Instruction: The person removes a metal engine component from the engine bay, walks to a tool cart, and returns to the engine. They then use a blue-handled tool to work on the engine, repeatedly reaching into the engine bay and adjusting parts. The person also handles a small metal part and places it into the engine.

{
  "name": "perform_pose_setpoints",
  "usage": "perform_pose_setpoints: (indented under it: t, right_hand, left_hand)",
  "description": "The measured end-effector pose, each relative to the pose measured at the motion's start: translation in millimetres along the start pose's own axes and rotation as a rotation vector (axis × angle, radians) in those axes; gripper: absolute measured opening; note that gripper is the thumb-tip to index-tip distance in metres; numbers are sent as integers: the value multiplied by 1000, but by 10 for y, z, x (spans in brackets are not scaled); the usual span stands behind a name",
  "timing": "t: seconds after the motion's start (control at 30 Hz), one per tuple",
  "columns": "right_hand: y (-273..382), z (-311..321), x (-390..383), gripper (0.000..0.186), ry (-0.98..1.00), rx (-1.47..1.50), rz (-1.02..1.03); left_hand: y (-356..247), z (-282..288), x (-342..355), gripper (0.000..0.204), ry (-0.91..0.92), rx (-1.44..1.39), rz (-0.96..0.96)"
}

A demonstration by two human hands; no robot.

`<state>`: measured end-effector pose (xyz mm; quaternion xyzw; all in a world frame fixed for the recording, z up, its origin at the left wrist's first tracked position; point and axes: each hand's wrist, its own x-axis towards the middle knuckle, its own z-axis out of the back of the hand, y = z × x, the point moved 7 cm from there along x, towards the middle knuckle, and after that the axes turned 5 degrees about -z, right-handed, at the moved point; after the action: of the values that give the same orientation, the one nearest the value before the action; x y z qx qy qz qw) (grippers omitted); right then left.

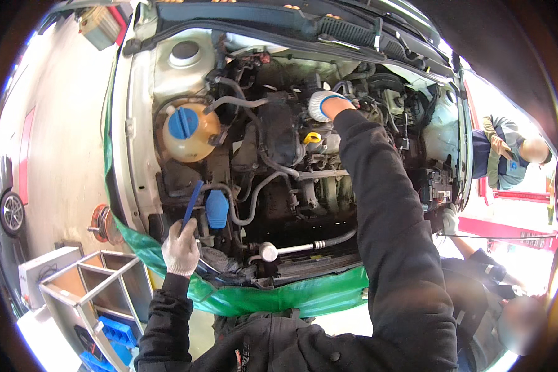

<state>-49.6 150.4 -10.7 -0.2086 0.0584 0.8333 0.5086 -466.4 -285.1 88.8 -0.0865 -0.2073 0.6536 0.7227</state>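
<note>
My left hand (181, 249), in a pale work glove, grips a slim blue bar-shaped tool (193, 203) that points up over the engine bay's front left corner. Just right of it sits a blue cap on a reservoir neck (216, 209). My right hand (324, 106), gloved in white with a blue cuff edge, reaches deep across to the back of the engine (280, 133). Its fingers are hidden behind the glove's back and the parts there. A yellow dipstick handle (312, 137) stands close below that hand. Farther left is a round coolant tank (191, 133) with a blue cap.
Green sheeting (279, 291) drapes over the car's front edge. A metal-framed cart (93, 291) stands at the lower left, beside a cable reel (105, 224). At the right, one person (508, 149) stands back, and another's gloved hand (451, 219) rests at the bay's edge.
</note>
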Motion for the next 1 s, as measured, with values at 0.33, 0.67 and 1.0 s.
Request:
perform_pose_setpoints:
  t: [0.33, 0.67, 1.0]
  right_hand:
    - [251, 217, -174, 25, 111, -130, 155]
    - [281, 440, -495, 28, 187, -310, 157]
    - [348, 497, -570, 22, -51, -97, 121]
  left_hand:
    - [18, 5, 13, 54, 25, -33, 15]
    - [1, 12, 31, 49, 35, -17, 38]
    - [35, -39, 0, 49, 54, -19, 29]
